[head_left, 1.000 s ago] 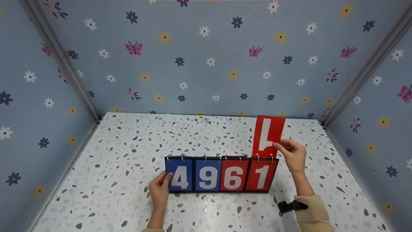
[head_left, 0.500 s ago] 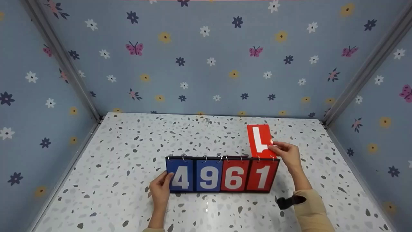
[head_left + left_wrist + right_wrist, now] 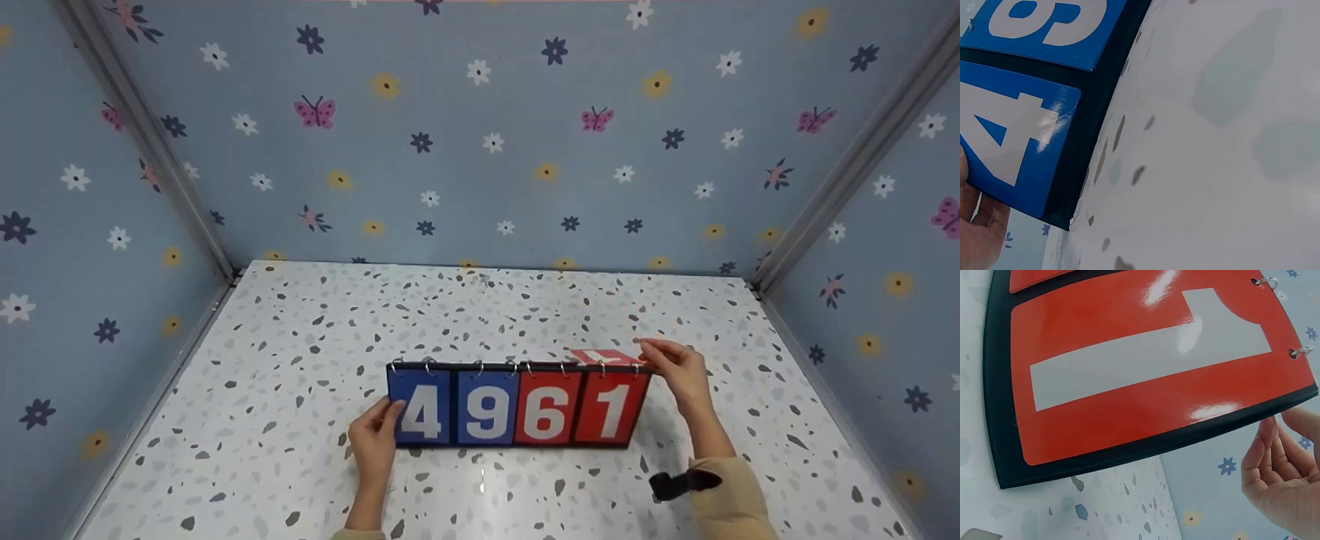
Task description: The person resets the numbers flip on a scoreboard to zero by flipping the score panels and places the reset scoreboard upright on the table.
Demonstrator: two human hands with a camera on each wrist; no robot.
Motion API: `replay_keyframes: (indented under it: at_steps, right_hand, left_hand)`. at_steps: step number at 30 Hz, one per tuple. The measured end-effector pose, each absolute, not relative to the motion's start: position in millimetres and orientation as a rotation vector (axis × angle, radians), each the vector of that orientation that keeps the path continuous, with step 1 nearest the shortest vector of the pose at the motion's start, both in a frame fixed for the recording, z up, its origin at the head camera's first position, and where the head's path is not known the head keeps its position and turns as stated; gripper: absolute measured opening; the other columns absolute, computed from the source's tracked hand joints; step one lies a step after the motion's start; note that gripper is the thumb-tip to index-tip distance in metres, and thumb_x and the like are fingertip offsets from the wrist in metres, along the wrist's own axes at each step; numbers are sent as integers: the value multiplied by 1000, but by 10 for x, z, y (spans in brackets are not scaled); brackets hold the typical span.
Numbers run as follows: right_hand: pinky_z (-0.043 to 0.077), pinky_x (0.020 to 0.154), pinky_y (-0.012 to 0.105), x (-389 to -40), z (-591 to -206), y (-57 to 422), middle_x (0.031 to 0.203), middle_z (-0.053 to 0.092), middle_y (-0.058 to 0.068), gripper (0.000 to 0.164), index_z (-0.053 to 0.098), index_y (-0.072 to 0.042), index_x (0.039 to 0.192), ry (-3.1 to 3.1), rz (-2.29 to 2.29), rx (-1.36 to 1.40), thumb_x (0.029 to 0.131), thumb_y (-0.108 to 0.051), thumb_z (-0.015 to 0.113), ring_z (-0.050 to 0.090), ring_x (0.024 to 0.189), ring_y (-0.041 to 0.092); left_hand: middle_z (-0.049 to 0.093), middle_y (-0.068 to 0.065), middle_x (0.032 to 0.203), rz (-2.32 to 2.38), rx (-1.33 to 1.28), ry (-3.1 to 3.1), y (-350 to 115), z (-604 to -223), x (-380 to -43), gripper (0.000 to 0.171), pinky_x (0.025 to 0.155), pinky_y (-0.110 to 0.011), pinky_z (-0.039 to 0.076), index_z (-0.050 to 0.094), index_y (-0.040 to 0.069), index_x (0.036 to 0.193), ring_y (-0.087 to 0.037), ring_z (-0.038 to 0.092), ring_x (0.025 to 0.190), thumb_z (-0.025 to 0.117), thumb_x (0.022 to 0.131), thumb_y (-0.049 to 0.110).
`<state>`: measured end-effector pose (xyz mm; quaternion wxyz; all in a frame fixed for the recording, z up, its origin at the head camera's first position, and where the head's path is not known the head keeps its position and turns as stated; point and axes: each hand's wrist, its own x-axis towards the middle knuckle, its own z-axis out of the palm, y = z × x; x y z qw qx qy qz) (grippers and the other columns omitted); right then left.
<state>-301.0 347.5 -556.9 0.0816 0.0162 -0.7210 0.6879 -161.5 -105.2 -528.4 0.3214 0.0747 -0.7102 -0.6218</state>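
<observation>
A flip scoreboard (image 3: 517,405) stands tilted on the table, showing blue cards 4 and 9 and red cards 6 and 1. My left hand (image 3: 373,435) grips its left end, thumb over the front of the blue 4 card (image 3: 1010,129). At the top right corner, my right hand (image 3: 681,369) has thumb and index finger apart, beside the rings. A flipped red card (image 3: 606,356) slopes back behind the top edge, strongly foreshortened. In the right wrist view, the right fingertips are partly hidden behind the board, near the red 1 card (image 3: 1151,365).
The speckled white table (image 3: 360,315) runs back to a blue wall (image 3: 480,150) patterned with flowers and butterflies. Side walls (image 3: 67,225) rise left and right. A black strap-like piece (image 3: 682,484) sits at the right sleeve.
The red card has swung from standing up above the rings to lying back behind the board. My right hand has shifted to the top right corner. The left hand keeps its grip.
</observation>
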Motion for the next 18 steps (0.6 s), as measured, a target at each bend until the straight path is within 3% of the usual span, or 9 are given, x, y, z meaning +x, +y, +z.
replay_keyframes:
  at_steps: [5, 12, 15, 18]
  right_hand:
    - [49, 62, 27, -3115, -5953, 3625, 84, 65, 11, 29, 67, -11, 97, -2101, 1772, -56, 77, -32, 69, 61, 73, 23]
    - [48, 62, 25, -2860, -6051, 3575, 81, 65, 10, 20, 68, -11, 92, -1933, 1559, 10, 78, -25, 68, 60, 67, 22]
    - [48, 61, 21, -2684, -6002, 3478, 79, 65, 8, 17, 68, -9, 92, -1911, 1470, 23, 79, -21, 68, 61, 66, 18]
    - [47, 60, 20, -2381, -5663, 3208, 78, 65, 10, 13, 67, -3, 90, -1826, 1529, 91, 80, -11, 67, 60, 64, 17]
  left_hand:
    - [64, -24, 79, -1675, 182, -1853, -1054, -5287, -1617, 15, 48, -15, 38, 64, -13, 90, -19, 53, 55, 64, 77, -5]
    - [64, -23, 79, -1689, 205, -1865, -1058, -5295, -1622, 14, 48, -16, 38, 64, -13, 90, -17, 53, 55, 63, 78, -4]
    - [63, -24, 79, -1690, 219, -1864, -1055, -5291, -1624, 14, 47, -16, 38, 64, -14, 89, -15, 52, 55, 63, 78, -6]
    - [63, -24, 80, -1703, 223, -1857, -1053, -5284, -1628, 14, 48, -16, 40, 64, -13, 89, -14, 54, 56, 63, 78, -6]
